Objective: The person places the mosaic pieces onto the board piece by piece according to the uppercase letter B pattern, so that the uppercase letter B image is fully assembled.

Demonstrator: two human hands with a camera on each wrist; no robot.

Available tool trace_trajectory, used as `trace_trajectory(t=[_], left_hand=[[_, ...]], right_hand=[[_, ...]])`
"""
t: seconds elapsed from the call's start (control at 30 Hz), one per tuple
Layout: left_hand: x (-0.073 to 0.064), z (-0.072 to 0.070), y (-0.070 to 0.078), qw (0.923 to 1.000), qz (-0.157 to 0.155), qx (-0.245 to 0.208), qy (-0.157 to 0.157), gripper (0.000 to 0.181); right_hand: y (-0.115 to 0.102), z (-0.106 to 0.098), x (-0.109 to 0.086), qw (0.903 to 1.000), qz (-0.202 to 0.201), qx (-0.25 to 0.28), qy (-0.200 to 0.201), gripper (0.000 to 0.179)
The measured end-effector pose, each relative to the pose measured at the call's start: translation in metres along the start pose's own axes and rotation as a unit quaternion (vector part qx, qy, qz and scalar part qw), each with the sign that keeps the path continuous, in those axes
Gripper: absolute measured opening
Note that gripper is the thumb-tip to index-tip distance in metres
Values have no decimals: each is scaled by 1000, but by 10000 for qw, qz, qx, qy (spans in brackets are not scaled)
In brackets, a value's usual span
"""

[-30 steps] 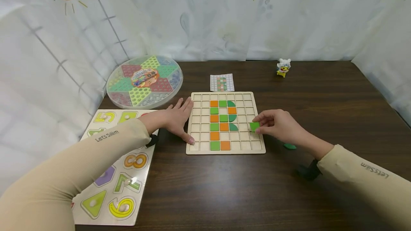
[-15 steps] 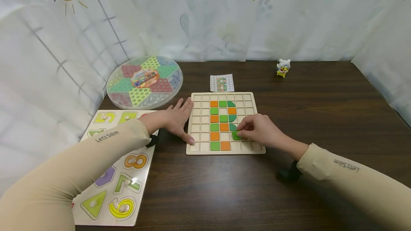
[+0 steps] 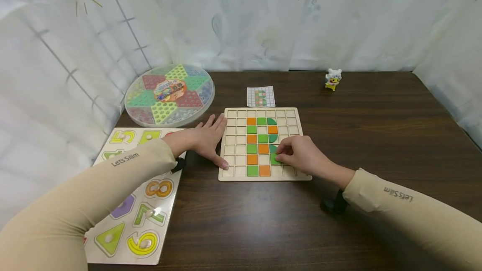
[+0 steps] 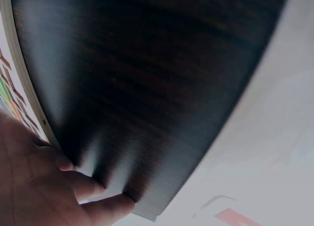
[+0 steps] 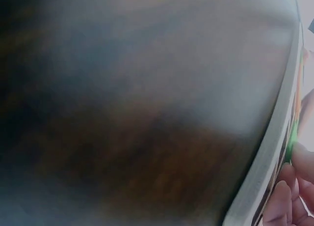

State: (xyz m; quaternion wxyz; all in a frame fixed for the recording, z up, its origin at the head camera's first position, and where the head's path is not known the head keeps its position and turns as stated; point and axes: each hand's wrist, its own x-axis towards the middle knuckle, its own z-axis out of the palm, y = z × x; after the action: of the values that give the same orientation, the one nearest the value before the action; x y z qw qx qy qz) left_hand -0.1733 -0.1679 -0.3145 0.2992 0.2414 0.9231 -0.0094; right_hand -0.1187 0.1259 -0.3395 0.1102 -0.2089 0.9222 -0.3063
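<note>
A wooden grid board (image 3: 231, 139) lies on the table, with orange squares, light green squares and dark green rounded tiles in its middle columns. Over the board, my right hand (image 3: 303, 154) holds a green square tile (image 3: 275, 159) by finger and thumb. That tile sits in or just over a cell, right below a dark green rounded tile that the fingers partly cover. In the right wrist view the thumb lies against the green tile (image 5: 292, 142) at the board's edge. My left hand (image 3: 208, 139) spreads its fingers along the board's left edge, thumb on the lower left corner.
A small printed pattern card (image 3: 260, 96) lies behind the board. At the left are a number-and-shape knob puzzle (image 3: 165, 212), partly under the left arm, and a round Chinese checkers set (image 3: 169, 94). A small figurine (image 3: 333, 79) stands at the back right.
My right hand has carried the green square tile leftward from the board's right side to the cell below the lowest rounded tile. The left hand stays put.
</note>
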Motion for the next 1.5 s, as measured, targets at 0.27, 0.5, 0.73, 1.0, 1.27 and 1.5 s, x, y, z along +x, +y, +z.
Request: trace_trajectory(t=[0.27, 0.5, 0.73, 1.0, 1.27, 1.5], left_hand=[[1, 1, -1, 10000, -5, 13, 7, 142], [0, 3, -1, 10000, -19, -14, 26, 142], [1, 4, -1, 10000, -20, -51, 32, 142], [3, 3, -2, 10000, -58, -50, 40, 143], [5, 4, -4, 10000, -28, -48, 60, 144], [4, 4, -3, 10000, -9, -67, 60, 144]], right_hand=[[-1, 2, 0, 9999, -28, -116, 5, 5], [-2, 1, 0, 9999, -32, -153, -2, 6], [10, -21, -13, 9996, 153, -165, 198, 7], [56, -53, -49, 9978, 353, -567, 8, 10], [93, -72, -74, 9947, 603, -694, -469, 11], [97, -72, -84, 9959, 436, -513, -600, 23]])
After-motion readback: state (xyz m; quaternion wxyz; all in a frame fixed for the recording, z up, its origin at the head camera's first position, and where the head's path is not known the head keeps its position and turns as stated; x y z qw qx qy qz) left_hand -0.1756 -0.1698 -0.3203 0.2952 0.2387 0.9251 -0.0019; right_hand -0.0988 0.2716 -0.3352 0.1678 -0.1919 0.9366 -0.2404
